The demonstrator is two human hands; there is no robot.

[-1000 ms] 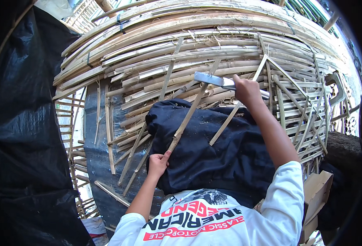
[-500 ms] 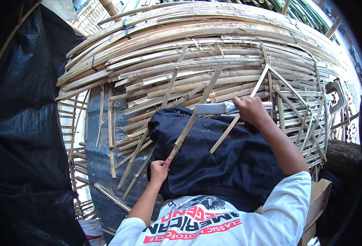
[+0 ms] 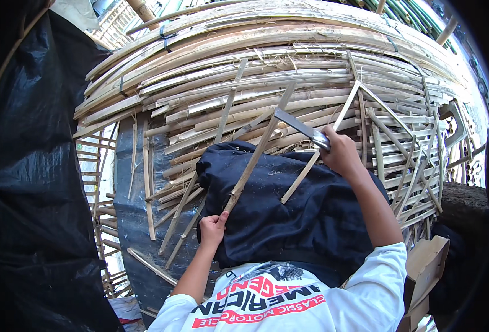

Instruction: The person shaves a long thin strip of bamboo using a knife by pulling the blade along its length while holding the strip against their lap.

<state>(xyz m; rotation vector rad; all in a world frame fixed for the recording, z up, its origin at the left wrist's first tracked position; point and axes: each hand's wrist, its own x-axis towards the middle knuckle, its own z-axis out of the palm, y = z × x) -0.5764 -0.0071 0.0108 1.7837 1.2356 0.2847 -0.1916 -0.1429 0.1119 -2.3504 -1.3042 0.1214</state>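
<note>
My left hand (image 3: pixel 212 228) is closed round the lower end of a bamboo strip (image 3: pixel 254 160). The strip slants up and away to the right, over dark cloth on my lap. In my right hand (image 3: pixel 341 152) is a broad-bladed metal knife (image 3: pixel 301 126); my fist hides its handle. The blade points up and left, with its tip close to the strip's right side; whether they touch I cannot tell. Beneath the knife, another thin bamboo strip (image 3: pixel 299 180) lies across the dark cloth (image 3: pixel 305 221).
Stacked split bamboo (image 3: pixel 244 41) spans the far side. Lattice-like bamboo slats (image 3: pixel 416 171) stand at the right, beside a cardboard box (image 3: pixel 424 271). Black plastic sheeting (image 3: pixel 34 166) hangs at the left. Loose strips (image 3: pixel 147 182) lie on a dark surface left of the cloth.
The knife has swung from level to slanting, its tip now higher and pointing up-left. My right forearm has shifted slightly left. My left hand keeps its hold on the bamboo strip.
</note>
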